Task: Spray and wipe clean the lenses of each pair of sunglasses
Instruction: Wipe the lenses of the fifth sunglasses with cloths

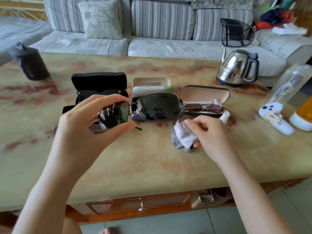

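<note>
My left hand [94, 125] holds a pair of dark-lensed, thin metal-framed sunglasses [157, 107] up above the table, fingers and thumb pinching the edges of the left lens. My right hand [207, 130] grips a crumpled grey-white cleaning cloth [184, 137] just below the right lens, resting on the table. Another pair of sunglasses [204, 108] lies in an open tan-lined case [204, 93] behind my right hand. A black pair [101, 93] sits in an open black case [98, 81]. A white spray bottle [152, 89] lies in front of a small cream case.
A steel kettle [236, 68] stands at the back right. A clear bottle [287, 85], a white labelled object [275, 117] and an orange container [303, 112] crowd the right edge. A dark flask [32, 63] stands back left. The marble-patterned table [135, 157] has a sofa behind it.
</note>
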`<act>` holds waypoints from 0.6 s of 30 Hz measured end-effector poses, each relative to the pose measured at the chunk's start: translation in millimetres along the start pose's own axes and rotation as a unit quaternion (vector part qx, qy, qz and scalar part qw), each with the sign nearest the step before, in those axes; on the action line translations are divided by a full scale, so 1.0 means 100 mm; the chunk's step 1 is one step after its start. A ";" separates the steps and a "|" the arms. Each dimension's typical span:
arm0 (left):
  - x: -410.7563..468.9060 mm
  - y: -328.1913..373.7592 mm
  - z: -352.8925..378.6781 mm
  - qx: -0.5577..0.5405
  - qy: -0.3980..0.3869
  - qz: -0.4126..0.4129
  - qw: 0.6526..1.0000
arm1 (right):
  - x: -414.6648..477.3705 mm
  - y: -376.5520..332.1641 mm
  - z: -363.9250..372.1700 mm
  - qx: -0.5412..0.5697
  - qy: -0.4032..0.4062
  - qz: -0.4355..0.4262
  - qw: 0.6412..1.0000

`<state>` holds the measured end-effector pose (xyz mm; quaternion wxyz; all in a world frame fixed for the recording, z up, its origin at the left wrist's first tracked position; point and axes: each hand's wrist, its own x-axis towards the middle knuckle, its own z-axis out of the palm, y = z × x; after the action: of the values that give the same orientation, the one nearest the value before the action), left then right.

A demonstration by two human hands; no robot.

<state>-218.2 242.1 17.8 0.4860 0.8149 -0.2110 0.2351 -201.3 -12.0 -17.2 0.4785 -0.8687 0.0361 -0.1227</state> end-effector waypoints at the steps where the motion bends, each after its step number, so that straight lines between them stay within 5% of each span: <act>1: 0.00 0.00 -0.01 -0.003 0.004 -0.003 1.000 | -0.01 -0.01 0.02 -0.010 -0.016 0.003 1.000; 4: -0.01 0.00 -0.02 -0.004 0.006 0.004 1.000 | -0.03 0.02 0.06 -0.038 -0.041 0.012 0.998; 10: 0.00 0.00 -0.04 -0.010 0.030 0.012 0.999 | -0.13 -0.18 -0.09 0.091 0.088 -0.096 0.987; 18: 0.00 0.10 0.10 0.039 0.001 0.047 0.998 | -0.30 -0.54 -0.13 0.178 0.057 -0.145 0.972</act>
<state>-222.2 229.0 20.3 0.4426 0.8221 -0.2389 0.2667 -235.9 12.2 29.4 0.5996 -0.7572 -0.0858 -0.2443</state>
